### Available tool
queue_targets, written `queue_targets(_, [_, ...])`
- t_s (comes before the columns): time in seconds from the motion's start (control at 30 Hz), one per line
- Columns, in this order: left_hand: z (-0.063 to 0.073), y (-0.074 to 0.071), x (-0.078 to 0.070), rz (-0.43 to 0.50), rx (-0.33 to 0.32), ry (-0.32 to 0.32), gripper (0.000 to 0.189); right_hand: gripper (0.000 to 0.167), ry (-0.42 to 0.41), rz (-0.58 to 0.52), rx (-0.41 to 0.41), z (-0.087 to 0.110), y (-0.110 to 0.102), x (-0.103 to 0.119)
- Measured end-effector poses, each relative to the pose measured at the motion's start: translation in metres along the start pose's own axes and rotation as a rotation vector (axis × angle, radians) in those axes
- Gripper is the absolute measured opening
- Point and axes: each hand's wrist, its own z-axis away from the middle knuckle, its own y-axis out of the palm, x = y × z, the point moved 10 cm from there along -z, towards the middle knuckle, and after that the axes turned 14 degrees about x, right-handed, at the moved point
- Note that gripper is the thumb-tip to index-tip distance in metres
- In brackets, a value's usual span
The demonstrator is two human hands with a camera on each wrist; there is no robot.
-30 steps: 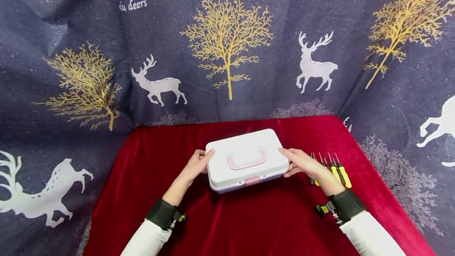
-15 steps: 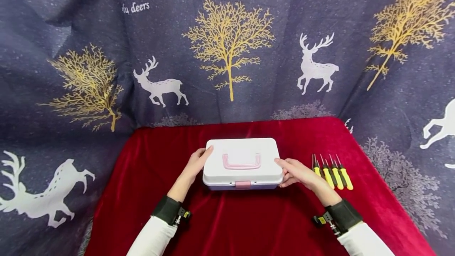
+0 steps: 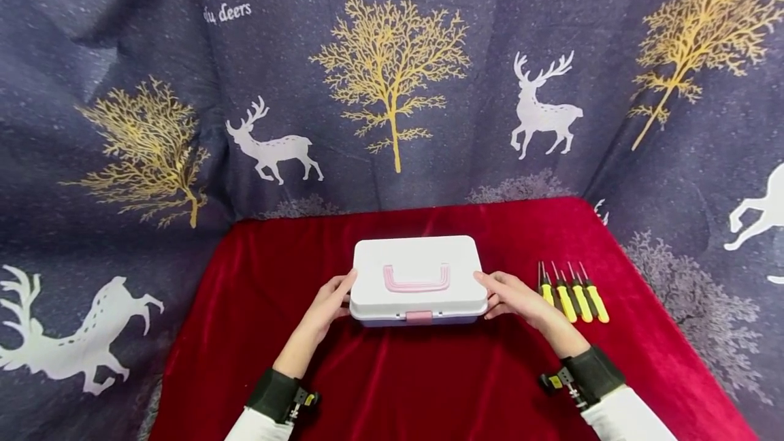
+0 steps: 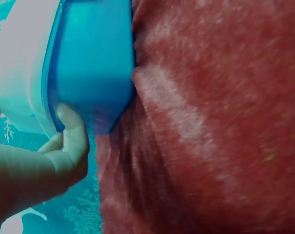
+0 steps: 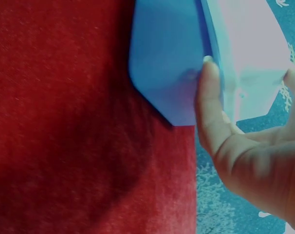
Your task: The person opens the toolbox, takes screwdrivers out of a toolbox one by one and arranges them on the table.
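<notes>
A closed toolbox (image 3: 416, 257) with a white lid and a blue-violet base sits on the red cloth in the middle, its front side towards me. A pink handle (image 3: 416, 286) lies folded on the lid, and a pink latch (image 3: 419, 317) marks the front. At the left end my left hand (image 3: 327, 306) grips it, thumb at the lid's edge and fingers (image 4: 74, 129) curled against the base under the rim. My right hand (image 3: 513, 295) holds the opposite end, thumb on the lid's edge and fingers (image 5: 211, 107) bent below the rim.
Several screwdrivers (image 3: 572, 298) with yellow and black handles lie side by side right of the box. Red velvet cloth (image 3: 422, 386) covers the table. A dark curtain (image 3: 429, 186) printed with deer and trees hangs behind and along both sides.
The toolbox has turned from a slant to lie square to me. My left hand has slid nearer along its end. My right arm has shifted, uncovering the screwdrivers.
</notes>
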Motion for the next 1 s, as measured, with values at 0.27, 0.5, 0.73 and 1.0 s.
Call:
queue_targets(0.27, [0.007,0.007,0.001,0.072,0.060,0.036,0.065,0.058,-0.015,0.016,-0.069,-0.002,-0.005,-0.002])
queue_targets(0.5, [0.007,0.007,-0.001,0.112,0.051,0.049,0.065,0.054,-0.006,0.075,-0.149,0.002,-0.004,0.004])
queue_targets(0.73, [-0.012,-0.002,-0.016,0.141,0.023,0.070,0.065,0.051,-0.033,0.088,-0.187,-0.020,-0.018,0.021])
queue_targets(1.0, [-0.058,-0.025,-0.037,0.176,-0.036,0.105,0.050,0.047,-0.043,0.100,-0.185,-0.066,-0.043,0.046])
